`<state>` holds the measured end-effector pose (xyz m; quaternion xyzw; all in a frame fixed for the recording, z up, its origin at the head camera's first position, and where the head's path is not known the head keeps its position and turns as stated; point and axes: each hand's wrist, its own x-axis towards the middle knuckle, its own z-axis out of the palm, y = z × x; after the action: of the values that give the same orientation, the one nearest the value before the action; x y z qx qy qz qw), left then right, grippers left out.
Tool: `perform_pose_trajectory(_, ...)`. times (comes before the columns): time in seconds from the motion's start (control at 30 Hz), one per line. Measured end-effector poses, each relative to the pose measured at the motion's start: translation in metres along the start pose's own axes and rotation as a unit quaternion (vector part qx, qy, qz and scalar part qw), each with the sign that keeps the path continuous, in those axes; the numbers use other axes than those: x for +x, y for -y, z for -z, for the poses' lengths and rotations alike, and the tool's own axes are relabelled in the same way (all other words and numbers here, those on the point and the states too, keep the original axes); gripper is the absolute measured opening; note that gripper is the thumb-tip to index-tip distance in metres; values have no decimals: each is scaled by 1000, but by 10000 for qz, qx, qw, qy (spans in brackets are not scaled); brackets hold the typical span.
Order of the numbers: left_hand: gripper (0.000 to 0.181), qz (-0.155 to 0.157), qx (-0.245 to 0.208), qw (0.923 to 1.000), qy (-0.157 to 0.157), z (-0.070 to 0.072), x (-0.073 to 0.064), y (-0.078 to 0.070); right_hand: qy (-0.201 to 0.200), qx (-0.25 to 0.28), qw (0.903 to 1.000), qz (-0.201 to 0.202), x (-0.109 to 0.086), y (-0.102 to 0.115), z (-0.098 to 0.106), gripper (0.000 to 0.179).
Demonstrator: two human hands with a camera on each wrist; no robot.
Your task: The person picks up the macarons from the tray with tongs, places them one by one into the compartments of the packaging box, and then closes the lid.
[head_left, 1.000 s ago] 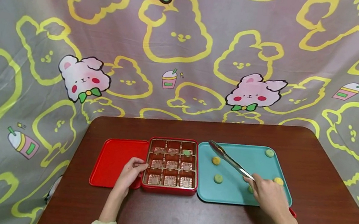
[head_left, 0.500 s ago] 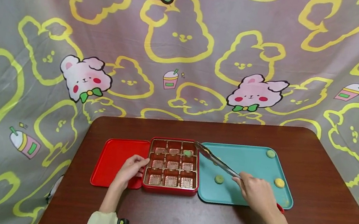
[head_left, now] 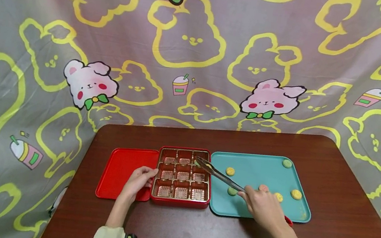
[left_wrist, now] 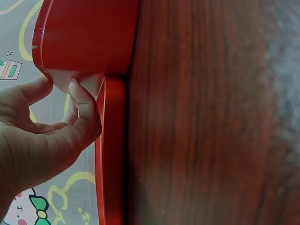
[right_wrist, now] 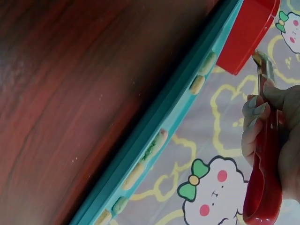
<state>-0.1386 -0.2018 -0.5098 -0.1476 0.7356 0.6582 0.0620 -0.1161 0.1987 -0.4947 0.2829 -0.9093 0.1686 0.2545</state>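
My right hand grips tongs with red handles, one of which shows in the right wrist view as a red handle. Their metal tips reach over the back right compartment of a red box with a gold divided insert. A green cookie lies in that compartment, partly covered by the tips. I cannot tell whether the tips hold anything. At the box's left side is my left hand. In the left wrist view its thumb and bent fingertips touch the box's red wall.
Beside the box on the right lies a teal tray with several cookies, including a yellow cookie, a pink cookie and a green cookie. Left of the box is a red lid. A patterned cloth hangs behind the table.
My right hand has moved left with the tongs, bringing the tips from over the teal tray to the box's back right compartment. Cookies near the hand came into view. My left hand stays put.
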Motion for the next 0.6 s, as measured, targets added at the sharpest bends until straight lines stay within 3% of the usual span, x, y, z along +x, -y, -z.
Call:
perform_pose_trajectory(0.13, 19, -5, -55, 10000, -8, 0, 0, 0, 112, -9, 9999, -24, -1, 3, -2, 53)
perform_pose_trajectory(0.4, 24, 76, 18, 9999, 70, 1, -2, -3, -83, 76, 9997, 202, 0, 3, -7, 52)
perform_pose_trajectory(0.6, 25, 110, -40, 9999, 26, 1, 2, 2, 66, 84, 9999, 107, -1, 4, -6, 50)
